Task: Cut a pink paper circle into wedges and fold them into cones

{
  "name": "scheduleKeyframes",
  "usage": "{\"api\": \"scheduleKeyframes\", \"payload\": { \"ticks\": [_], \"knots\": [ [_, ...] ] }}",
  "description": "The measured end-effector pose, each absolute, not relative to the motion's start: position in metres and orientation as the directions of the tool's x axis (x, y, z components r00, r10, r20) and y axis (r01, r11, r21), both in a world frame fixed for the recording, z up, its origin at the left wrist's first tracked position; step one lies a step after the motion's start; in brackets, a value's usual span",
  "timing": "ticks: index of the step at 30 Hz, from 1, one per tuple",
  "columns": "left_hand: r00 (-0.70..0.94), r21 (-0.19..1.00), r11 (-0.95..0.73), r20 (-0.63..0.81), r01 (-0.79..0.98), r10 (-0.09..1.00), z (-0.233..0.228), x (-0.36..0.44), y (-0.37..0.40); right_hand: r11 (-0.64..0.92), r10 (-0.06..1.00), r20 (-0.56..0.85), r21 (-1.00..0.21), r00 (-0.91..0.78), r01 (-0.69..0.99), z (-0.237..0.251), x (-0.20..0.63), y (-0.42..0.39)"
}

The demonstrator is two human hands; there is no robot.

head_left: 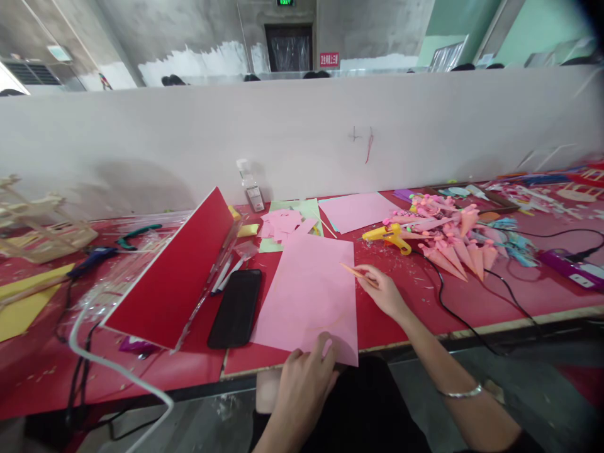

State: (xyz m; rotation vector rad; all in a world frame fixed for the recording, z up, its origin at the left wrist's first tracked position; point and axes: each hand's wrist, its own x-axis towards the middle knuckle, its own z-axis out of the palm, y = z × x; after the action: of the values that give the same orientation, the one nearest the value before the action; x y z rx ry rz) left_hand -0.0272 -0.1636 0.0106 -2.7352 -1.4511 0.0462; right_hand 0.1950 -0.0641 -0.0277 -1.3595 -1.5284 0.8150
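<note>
A large pink sheet of paper (311, 283) lies on the red tabletop, its near corner reaching past the front edge. My left hand (309, 374) is closed on the sheet's near edge, fingers on top; its thumb is mostly hidden. Over the sheet's right edge, my right hand (380, 289) pinches a slim orange-tan pointed stick (361, 275), whose tip points left above the paper. Whether it is a pencil I cannot tell. A black phone (234, 308) lies just left of the sheet. Small pink paper pieces (283, 224) are piled beyond it on green paper.
To the right sit a yellow glue gun (389, 236), a heap of pink paper cones (455, 239) and a purple power strip (573, 269) with black cables. A red board (177, 270) leans at left. A bottle (251, 185) stands by the white partition (302, 138).
</note>
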Motion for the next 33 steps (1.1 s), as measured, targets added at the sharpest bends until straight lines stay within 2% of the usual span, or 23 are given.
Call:
{"api": "scheduleKeyframes", "payload": {
  "ticks": [2, 5, 8, 10, 14, 18, 20, 23, 26, 31, 33],
  "knots": [
    [0.601, -0.022, -0.601, -0.022, 0.799, 0.799, 0.008, -0.017, -0.161, 0.164, 0.982, 0.184, -0.947, 0.05, 0.275, -0.023, 0.197, -0.069],
    [0.649, 0.031, -0.649, -0.005, 0.76, 0.761, 0.009, -0.011, -0.154, 0.141, 0.966, 0.147, -0.989, 0.214, 0.042, -0.016, 0.201, -0.074],
    [0.663, 0.033, -0.664, 0.045, 0.747, 0.747, 0.013, -0.015, -0.149, 0.175, 0.933, 0.1, -0.965, 0.346, -0.194, -0.013, 0.205, -0.077],
    [0.649, 0.038, -0.654, 0.099, 0.755, 0.755, 0.016, -0.02, -0.148, 0.179, 0.943, 0.074, -0.935, 0.323, -0.306, -0.013, 0.208, -0.078],
    [0.614, 0.064, -0.66, 0.311, 0.748, 0.726, 0.017, -0.033, -0.154, 0.126, 0.978, 0.041, -0.897, 0.204, -0.424, -0.014, 0.21, -0.081],
    [0.595, 0.01, -0.682, 0.481, 0.731, 0.644, 0.02, -0.051, -0.153, 0.078, 0.99, 0.024, -0.915, 0.14, -0.395, -0.016, 0.211, -0.084],
    [0.527, 0.056, -0.643, 0.52, 0.764, 0.672, 0.02, -0.064, -0.15, 0.064, 0.992, 0.022, -0.942, 0.127, -0.33, -0.017, 0.21, -0.087],
    [0.403, 0.227, -0.565, 0.499, 0.793, 0.767, 0.012, -0.088, -0.145, 0.069, 0.988, 0.031, -0.964, 0.152, -0.256, -0.018, 0.205, -0.091],
    [0.333, 0.332, -0.513, 0.469, 0.792, 0.818, 0.002, -0.11, -0.145, 0.088, 0.989, 0.055, -0.964, 0.134, -0.251, -0.019, 0.196, -0.094],
    [0.389, 0.339, -0.584, 0.494, 0.737, 0.778, -0.002, -0.127, -0.145, 0.029, 1.0, 0.027, -0.98, 0.014, -0.197, -0.018, 0.175, -0.095],
    [0.429, 0.325, -0.622, 0.5, 0.713, 0.752, -0.001, -0.126, -0.143, 0.01, 0.996, 0.022, -0.989, -0.082, -0.147, -0.014, 0.166, -0.094]
  ]
}}
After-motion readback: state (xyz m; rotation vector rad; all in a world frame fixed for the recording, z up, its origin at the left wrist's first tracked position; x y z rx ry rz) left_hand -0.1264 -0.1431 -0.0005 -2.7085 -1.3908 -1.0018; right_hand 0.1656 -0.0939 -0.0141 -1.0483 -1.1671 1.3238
